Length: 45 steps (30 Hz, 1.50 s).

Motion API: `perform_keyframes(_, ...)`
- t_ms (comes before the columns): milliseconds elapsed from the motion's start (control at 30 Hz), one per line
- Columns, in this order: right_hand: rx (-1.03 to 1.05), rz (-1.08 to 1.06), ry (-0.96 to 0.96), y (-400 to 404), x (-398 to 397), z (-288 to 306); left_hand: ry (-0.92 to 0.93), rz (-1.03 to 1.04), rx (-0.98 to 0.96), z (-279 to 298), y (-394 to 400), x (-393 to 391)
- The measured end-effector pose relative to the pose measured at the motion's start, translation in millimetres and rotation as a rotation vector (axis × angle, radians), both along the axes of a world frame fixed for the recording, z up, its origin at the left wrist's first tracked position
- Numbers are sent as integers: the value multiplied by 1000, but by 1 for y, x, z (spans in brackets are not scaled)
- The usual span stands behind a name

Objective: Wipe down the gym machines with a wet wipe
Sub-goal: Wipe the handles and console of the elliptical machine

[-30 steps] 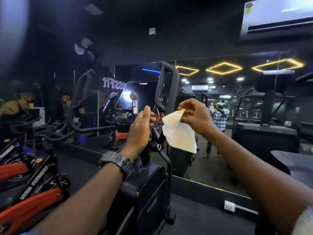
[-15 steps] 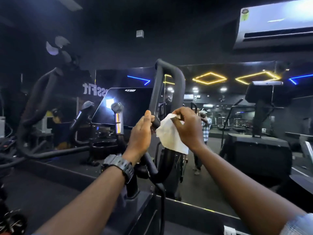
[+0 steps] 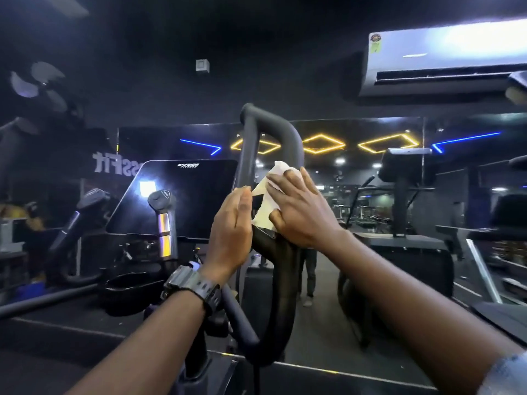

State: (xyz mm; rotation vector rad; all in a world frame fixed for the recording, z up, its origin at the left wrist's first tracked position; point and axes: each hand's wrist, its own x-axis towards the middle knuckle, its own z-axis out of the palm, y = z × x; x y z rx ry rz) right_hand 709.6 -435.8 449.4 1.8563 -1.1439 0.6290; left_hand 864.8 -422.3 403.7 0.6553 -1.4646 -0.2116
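**Wipe pressed to handlebar loop in dim gym**

Head view: Your right hand (image 3: 299, 209) lies flat, fingers straight and spread, pressing the white wet wipe (image 3: 266, 199) against the right-hand bar of the machine's black looped handlebar (image 3: 288, 143). The wipe shows under and left of your fingers, its top corner poking out above your fingertips. Your left hand (image 3: 232, 226), fingers straight and together, stands edge-on just left of the wipe, its fingertips touching the left bar of the same loop; it has hold of nothing. A dark wristwatch (image 3: 194, 286) sits on your left wrist. Left of your left hand stands the machine's dark console screen (image 3: 176, 198), and between them a short grip with a silver band (image 3: 164, 220). Beyond your right hand, a wall mirror (image 3: 356, 181) reflects yellow diamond ceiling lights. An air conditioner (image 3: 445, 58) hangs above and to the right.
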Motion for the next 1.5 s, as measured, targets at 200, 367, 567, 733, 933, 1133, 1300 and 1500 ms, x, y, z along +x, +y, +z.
perform_keyframes(200, -7, 179, -307, 26, 21, -105, -8, -93, -7, -2, -11, 9)
perform_keyframes(367, -29, 120, -493, 11, 31, -76, -45, -140, 8, 3, -7, 13)
perform_keyframes(567, -11, 48, -585, -5, 26, -1, -51, -189, 37, 4, -11, 21)
perform_keyframes(733, 65, 33, -578, -26, 28, 42, -61, -223, 36, 6, -12, 27)
perform_keyframes(933, 56, 111, -659, -45, 26, 90, -120, -202, 37, 11, -16, 34)
perform_keyframes(1133, -20, 253, -713, -61, 18, 123, -155, -149, 17, 36, -23, 27)
perform_keyframes(1300, -118, 360, -704, -49, 11, 97, -180, -92, 0, 68, -34, 8)
perform_keyframes(1500, 9, 407, -525, -24, -8, 25, -162, -21, -50, 109, -57, -7)
